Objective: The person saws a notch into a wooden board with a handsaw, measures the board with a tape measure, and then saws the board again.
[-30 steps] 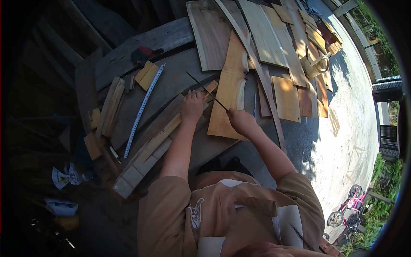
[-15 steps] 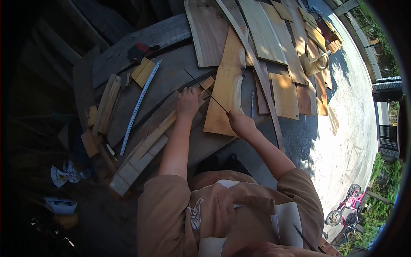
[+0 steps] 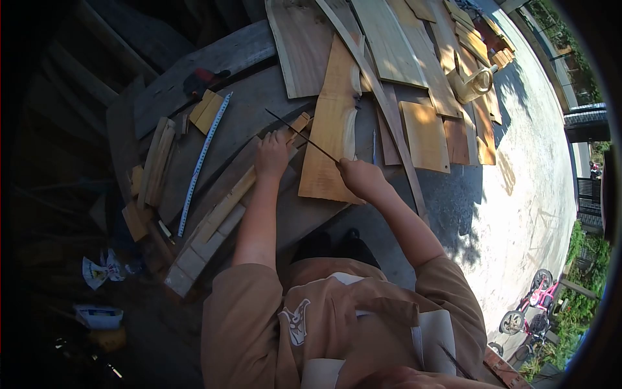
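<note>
Near the centre, our right hand (image 3: 363,178) is closed around one end of a thin dark rod (image 3: 301,135) slanting over a wooden strip (image 3: 299,122). Our left hand (image 3: 272,155) lies on the wood, its grip unclear to us. Beyond, boards (image 3: 390,48) overlap, upper right.

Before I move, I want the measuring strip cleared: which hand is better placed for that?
Likely the left hand: it is nearer the measuring strip, while the right hand is farther off, gripping the thin dark rod.
</note>
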Demonstrator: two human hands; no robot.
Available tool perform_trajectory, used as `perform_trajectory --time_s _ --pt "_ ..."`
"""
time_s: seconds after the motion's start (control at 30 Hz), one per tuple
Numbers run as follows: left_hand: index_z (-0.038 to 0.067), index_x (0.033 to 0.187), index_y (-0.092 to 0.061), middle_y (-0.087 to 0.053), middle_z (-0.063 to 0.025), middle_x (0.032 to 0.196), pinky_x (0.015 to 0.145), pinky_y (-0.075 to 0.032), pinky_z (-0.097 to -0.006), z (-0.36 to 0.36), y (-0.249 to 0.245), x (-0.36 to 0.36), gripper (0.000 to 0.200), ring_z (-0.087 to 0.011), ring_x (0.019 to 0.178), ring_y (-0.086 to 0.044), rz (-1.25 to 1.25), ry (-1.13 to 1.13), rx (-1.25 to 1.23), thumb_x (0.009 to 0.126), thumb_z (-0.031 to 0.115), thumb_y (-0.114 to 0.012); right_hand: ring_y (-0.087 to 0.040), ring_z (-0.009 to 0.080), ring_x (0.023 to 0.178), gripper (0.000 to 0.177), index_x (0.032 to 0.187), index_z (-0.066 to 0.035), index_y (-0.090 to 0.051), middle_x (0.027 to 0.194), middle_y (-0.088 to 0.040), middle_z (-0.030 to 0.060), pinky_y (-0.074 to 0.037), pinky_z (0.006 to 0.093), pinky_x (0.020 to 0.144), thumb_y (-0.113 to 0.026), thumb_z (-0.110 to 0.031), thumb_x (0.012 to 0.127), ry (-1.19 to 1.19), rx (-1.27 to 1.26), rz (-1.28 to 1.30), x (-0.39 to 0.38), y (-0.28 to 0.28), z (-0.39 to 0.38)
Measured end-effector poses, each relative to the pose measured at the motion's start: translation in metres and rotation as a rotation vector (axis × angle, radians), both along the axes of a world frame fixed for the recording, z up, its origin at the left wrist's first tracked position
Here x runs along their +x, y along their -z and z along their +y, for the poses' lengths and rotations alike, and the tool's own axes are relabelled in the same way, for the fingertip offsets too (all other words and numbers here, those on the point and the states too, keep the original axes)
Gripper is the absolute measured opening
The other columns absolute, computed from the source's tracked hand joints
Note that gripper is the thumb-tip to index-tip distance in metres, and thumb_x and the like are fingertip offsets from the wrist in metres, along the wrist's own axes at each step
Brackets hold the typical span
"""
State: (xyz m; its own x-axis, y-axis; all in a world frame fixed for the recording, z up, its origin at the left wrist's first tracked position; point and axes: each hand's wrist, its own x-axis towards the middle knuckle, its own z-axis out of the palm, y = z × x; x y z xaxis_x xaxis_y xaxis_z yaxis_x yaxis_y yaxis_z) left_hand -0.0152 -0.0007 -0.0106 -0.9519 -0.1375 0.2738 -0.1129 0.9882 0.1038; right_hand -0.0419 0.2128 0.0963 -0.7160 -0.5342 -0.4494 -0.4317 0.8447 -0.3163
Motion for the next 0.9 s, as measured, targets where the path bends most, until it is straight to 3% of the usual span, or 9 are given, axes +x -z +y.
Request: perform_trajectory --time_s 0.13,0.2,0.33,0.4,0.63,0.9 --pt "0.006 0.079 -0.044 -0.057 -0.0119 0.074 0.069 -0.043 -0.0398 -0.004 -0.004 -0.001 0.027 -0.0284 0.076 -0.057 0.023 0.041 0.040 0.083 0.030 -0.053 -0.060 0.0349 0.074 0.021 0.090 -0.004 -0.053 0.074 -0.060 0.0186 -0.048 0.0450 0.062 -0.038 -0.020 0.087 0.013 -0.037 0.003 0.027 0.003 0.019" --pt "0.004 0.082 -0.046 -0.060 -0.0127 0.083 0.072 -0.044 -0.0388 -0.001 -0.006 -0.001 0.029 -0.0274 0.089 -0.057 -0.051 0.014 0.001 0.083 0.033 -0.053 -0.060 0.0351 0.074 0.023 0.089 -0.004 -0.053 0.075 -0.060 0.0196 -0.047 0.0453 0.063 -0.039 -0.022 0.088 0.127 0.057 -0.079 0.040 -0.003 0.036" --pt "0.005 0.082 -0.046 -0.060 -0.0122 0.082 0.071 -0.044 -0.0383 -0.003 -0.005 -0.003 0.028 -0.0272 0.086 -0.057 -0.079 0.002 0.054 0.083 0.032 -0.053 -0.060 0.0354 0.074 0.024 0.090 -0.004 -0.053 0.076 -0.061 0.0204 -0.047 0.0455 0.063 -0.039 -0.023 0.088 0.104 0.040 -0.044 0.031 -0.005 0.033" --pt "0.005 0.082 -0.045 -0.059 -0.0122 0.081 0.071 -0.044 -0.0383 -0.003 0.001 -0.001 0.028 -0.0271 0.085 -0.058 0.056 0.036 0.002 0.083 0.032 -0.053 -0.061 0.0349 0.075 0.022 0.092 -0.004 -0.054 0.078 -0.061 0.0201 -0.047 0.0452 0.063 -0.039 -0.020 0.087 0.026 0.010 -0.015 0.015 -0.006 0.009" --pt "0.005 0.082 -0.046 -0.059 -0.0122 0.082 0.071 -0.044 -0.0380 -0.003 -0.003 0.000 0.028 -0.0275 0.086 -0.057 -0.017 0.022 0.028 0.083 0.032 -0.053 -0.061 0.0351 0.075 0.022 0.091 -0.003 -0.053 0.078 -0.062 0.0175 -0.048 0.0444 0.064 -0.037 -0.018 0.087 -0.030 -0.125 0.104 -0.024 0.042 -0.069" --pt "0.001 0.090 -0.048 -0.060 -0.0144 0.090 0.077 -0.043 -0.0376 -0.003 0.000 0.000 0.032 -0.0288 0.095 -0.056 -0.046 0.014 0.016 0.085 0.033 -0.050 -0.061 0.0346 0.073 0.023 0.087 -0.004 -0.052 0.076 -0.061 0.0181 -0.047 0.0456 0.061 -0.040 -0.024 0.088 0.076 0.022 0.012 0.022 0.002 0.022"
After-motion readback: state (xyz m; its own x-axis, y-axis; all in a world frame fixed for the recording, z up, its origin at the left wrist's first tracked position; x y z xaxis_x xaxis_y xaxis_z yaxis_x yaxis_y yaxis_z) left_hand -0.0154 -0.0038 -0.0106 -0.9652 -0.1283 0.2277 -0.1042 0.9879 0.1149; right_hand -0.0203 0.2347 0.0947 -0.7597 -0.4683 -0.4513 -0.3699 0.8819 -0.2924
